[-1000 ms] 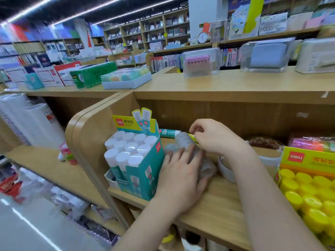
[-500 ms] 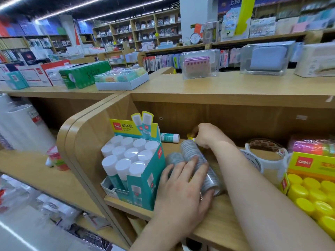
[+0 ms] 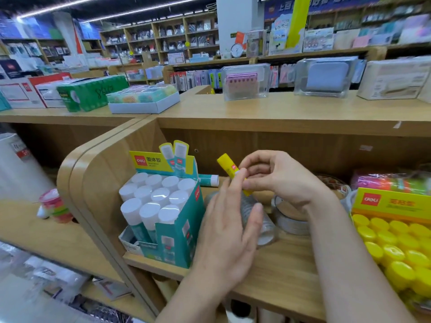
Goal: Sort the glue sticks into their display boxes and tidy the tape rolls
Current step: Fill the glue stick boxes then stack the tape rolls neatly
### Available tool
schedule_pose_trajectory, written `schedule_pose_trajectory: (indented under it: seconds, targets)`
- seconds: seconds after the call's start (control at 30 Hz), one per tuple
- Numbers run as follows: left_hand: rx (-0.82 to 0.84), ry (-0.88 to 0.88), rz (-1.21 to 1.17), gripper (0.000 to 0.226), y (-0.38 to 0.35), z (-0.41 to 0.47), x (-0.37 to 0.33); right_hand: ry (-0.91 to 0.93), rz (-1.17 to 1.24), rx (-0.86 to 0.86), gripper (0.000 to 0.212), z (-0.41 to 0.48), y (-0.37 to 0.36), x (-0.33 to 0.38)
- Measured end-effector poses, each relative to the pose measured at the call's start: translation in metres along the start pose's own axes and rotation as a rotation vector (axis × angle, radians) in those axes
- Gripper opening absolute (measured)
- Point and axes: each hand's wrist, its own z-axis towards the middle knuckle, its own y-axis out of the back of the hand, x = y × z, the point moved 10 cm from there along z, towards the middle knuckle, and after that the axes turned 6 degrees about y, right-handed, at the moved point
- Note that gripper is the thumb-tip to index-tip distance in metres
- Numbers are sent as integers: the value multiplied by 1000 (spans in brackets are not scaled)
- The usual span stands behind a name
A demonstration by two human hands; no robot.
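Observation:
My right hand [image 3: 277,178] pinches a yellow glue stick [image 3: 229,169], raised above the shelf and tilted up to the left. My left hand [image 3: 229,231] has straight fingers resting on a stack of clear tape rolls [image 3: 261,223] lying on its side. A teal display box [image 3: 179,229] full of white-capped glue sticks stands at the left. Behind it a loose teal glue stick [image 3: 208,179] lies flat. At the right, a yellow display box [image 3: 391,203] holds several yellow-capped glue sticks. More tape rolls [image 3: 291,223] sit behind my right wrist.
The wooden shelf [image 3: 279,266] has a curved side panel [image 3: 93,183] at the left and a low board overhead. Colourful wrapped packs [image 3: 391,183] lie behind the yellow box. Small coloured tapes [image 3: 54,206] sit on the lower left shelf.
My right hand has come forward from the back of the shelf, now holding the yellow glue stick up. My left hand stays on the tape rolls.

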Motion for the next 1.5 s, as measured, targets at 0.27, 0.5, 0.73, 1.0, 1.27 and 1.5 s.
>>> schedule_pose_trajectory:
  seconds: [0.27, 0.5, 0.73, 1.0, 1.27, 1.5]
  targets:
    - [-237, 70, -175, 32, 32, -9, 11, 40, -64, 55, 15, 7, -8, 10]
    - [-277, 130, -49, 35, 34, -33, 26, -81, -914, 497, 17, 78, -88, -36]
    - [-242, 140, 57, 41, 27, -43, 27, -158, -1017, 478, 29, 84, -93, -49]
    - [-233, 106, 179, 46, 20, -39, 27, 205, -676, -276, 9, 9, -26, 33]
    - [-279, 11, -105, 47, 40, -43, 9, 445, -216, -563, 36, -75, -6, 55]
    - [-42, 76, -488, 53, 38, -40, -1, 187, 311, -478, 41, -102, -19, 25]
